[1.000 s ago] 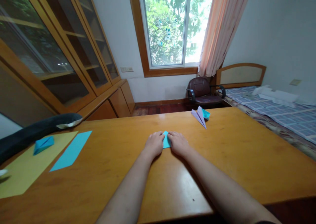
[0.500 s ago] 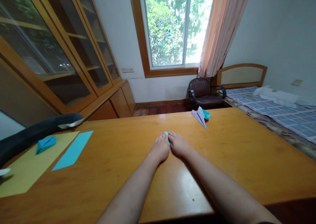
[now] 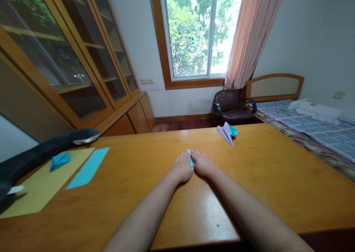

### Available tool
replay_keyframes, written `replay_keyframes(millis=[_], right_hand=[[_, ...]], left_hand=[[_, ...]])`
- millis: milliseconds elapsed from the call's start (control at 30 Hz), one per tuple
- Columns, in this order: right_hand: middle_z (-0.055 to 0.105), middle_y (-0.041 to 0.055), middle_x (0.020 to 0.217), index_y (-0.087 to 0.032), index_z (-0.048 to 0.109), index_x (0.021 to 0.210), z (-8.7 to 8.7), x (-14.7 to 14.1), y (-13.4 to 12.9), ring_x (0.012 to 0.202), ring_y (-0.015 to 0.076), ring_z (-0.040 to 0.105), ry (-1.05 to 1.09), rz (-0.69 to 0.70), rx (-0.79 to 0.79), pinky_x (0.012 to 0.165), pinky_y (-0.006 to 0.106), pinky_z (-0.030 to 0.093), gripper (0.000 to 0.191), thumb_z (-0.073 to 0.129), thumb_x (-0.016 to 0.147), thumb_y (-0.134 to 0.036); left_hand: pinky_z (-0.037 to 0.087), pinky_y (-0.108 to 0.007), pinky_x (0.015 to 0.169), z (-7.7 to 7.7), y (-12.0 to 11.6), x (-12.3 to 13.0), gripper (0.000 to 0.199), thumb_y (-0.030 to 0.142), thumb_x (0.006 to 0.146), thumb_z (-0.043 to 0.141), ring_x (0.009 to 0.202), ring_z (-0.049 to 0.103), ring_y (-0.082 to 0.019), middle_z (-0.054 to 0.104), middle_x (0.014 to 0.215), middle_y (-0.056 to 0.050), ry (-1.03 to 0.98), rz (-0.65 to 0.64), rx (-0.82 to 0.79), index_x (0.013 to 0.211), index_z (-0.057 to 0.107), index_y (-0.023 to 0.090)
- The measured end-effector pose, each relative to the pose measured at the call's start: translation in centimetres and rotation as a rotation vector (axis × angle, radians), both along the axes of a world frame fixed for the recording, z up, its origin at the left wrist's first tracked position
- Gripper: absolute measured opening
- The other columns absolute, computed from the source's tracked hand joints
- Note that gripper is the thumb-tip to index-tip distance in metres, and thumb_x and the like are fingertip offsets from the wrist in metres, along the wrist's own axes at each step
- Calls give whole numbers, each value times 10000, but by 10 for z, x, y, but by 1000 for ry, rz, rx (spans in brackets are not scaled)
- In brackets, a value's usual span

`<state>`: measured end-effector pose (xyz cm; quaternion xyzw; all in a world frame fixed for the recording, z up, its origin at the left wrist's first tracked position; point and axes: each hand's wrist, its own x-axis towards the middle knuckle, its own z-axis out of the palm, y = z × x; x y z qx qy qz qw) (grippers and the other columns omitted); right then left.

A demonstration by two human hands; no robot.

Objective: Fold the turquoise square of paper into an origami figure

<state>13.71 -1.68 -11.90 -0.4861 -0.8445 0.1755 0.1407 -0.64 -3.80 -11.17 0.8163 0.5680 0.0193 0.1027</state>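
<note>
A small piece of folded light-blue paper (image 3: 191, 160) lies on the wooden table (image 3: 133, 170), mostly covered by both hands. My left hand (image 3: 182, 167) rests flat over its left side, fingers laid out and pointing away from me. My right hand (image 3: 203, 163) lies palm down along its right side, also with the fingers laid out. Only a narrow strip of the paper shows between the hands, so its full shape is hidden.
A purple paper plane (image 3: 226, 134) touches a teal folded piece (image 3: 233, 131) at the far edge. At left are a yellow sheet (image 3: 36, 191) with a blue folded piece (image 3: 60, 161), a light-blue strip (image 3: 88, 168) and a dark curved object (image 3: 50, 143). A chair (image 3: 229, 104) stands beyond.
The view has shifted slightly, so the scene sits a little further right. A bit more of the light-blue paper shows between my hands, which remain on it.
</note>
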Motion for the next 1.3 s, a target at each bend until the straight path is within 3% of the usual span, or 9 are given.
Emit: replay_keyframes(millis=[167, 300, 400, 567, 733, 933, 1100, 1300], right_hand=[[436, 115, 1403, -160, 418, 1350, 3, -1, 0, 1307, 217, 370, 35, -41, -6, 1079, 385, 239, 476, 373, 881, -230], [591, 120, 1210, -146, 488, 1229, 7, -1, -2, 1120, 200, 538, 79, -83, 23, 1018, 345, 301, 374, 374, 877, -200], [616, 116, 1143, -145, 502, 1181, 8, -2, -3, 1063, 199, 563, 74, -100, 29, 995, 331, 312, 334, 379, 874, -189], [602, 122, 1168, -139, 495, 1184, 8, -3, -3, 1085, 201, 551, 61, -102, 39, 1014, 332, 291, 337, 368, 874, -174], [577, 132, 1218, -139, 480, 1220, 8, -3, -3, 1123, 203, 532, 50, -104, 30, 1018, 331, 293, 354, 350, 897, -204], [550, 150, 1256, -123, 465, 1257, 7, -2, -2, 1152, 225, 515, 37, -87, 28, 1009, 344, 307, 396, 403, 876, -212], [522, 167, 1292, -109, 436, 1294, 6, -4, -1, 1178, 225, 496, 20, -116, 10, 1022, 350, 291, 417, 370, 890, -188], [572, 152, 1216, -121, 469, 1251, 10, -3, -2, 1112, 222, 537, 31, -104, 11, 992, 341, 312, 389, 361, 881, -164]], left_hand=[[264, -426, 1083, 16, 5, 2, 611, 386, 868, 334, 1321, 333, -301, 345, 1434, -200, 43, -46, 37, 1371, 345, 39], [392, -409, 954, 24, 19, 7, 377, 292, 865, 373, 1085, 546, -290, 609, 1140, -181, 37, -39, 85, 1106, 606, 120], [429, -403, 874, 20, 27, 11, 317, 245, 871, 366, 966, 585, -282, 644, 991, -173, 48, 37, 116, 952, 651, 131], [423, -333, 897, 3, 27, 12, 335, 238, 910, 307, 1015, 560, -222, 624, 1060, -119, -63, 129, 177, 1038, 605, 156], [299, -378, 1066, -8, 19, 0, 440, 265, 925, 269, 1283, 387, -224, 434, 1395, -106, -130, 56, 123, 1317, 440, 163], [164, -480, 1119, 0, 0, -12, 678, 519, 873, 334, 1397, 141, -295, 186, 1518, -102, -25, -10, 10, 1444, 225, 169], [156, -466, 1127, 7, -26, -21, 803, 618, 815, 383, 1398, 140, -299, 201, 1506, -138, -43, -6, -36, 1436, 246, 130], [171, -441, 1129, 6, -57, -31, 873, 630, 771, 438, 1387, 176, -317, 215, 1487, -193, 16, 127, -31, 1407, 296, 50]])
